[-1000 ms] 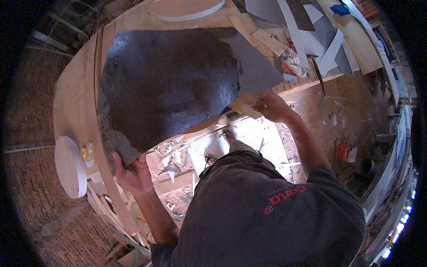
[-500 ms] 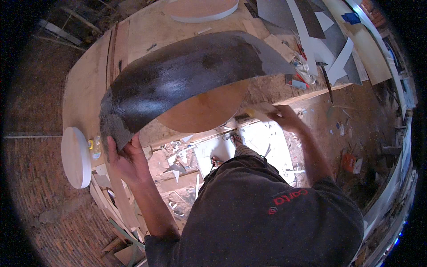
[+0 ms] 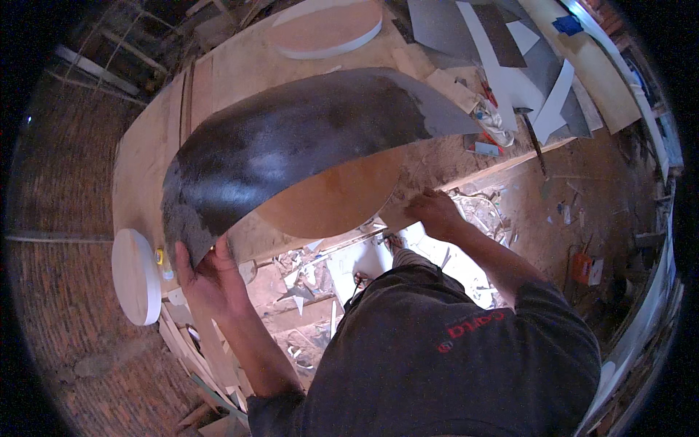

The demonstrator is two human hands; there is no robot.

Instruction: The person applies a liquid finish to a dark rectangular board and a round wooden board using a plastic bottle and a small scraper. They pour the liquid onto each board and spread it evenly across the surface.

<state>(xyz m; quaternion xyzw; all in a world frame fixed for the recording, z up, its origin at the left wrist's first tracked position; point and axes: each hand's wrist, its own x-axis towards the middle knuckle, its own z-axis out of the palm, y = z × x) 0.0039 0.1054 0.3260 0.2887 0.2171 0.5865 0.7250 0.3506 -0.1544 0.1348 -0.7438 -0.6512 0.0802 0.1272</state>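
Observation:
A long dark grey sheet (image 3: 291, 138) arches above the bench, most of its face shiny and wet-looking, with duller grey ends. My left hand (image 3: 211, 280) grips its near left end, thumb and fingers on either side of the edge. Beneath the arch, a round tan wooden board (image 3: 331, 197) lies on the workbench (image 3: 142, 171). At the bench's front edge, right of the board, my right hand (image 3: 437, 215) is closed on a thin flat tan piece (image 3: 395, 213). The fingers hide part of that piece.
White-edged round boards stand at the far side (image 3: 328, 29) and left corner (image 3: 137, 277). A small yellow-capped bottle (image 3: 163, 264) sits by the left one. Grey and white sheet offcuts (image 3: 502, 65) and a cloth (image 3: 494, 124) cover the right end. Scraps litter the floor (image 3: 568, 211).
My right hand has moved left and slightly down, bringing the flat piece to the bench edge. My left hand keeps its grip on the sheet. The view has shifted slightly.

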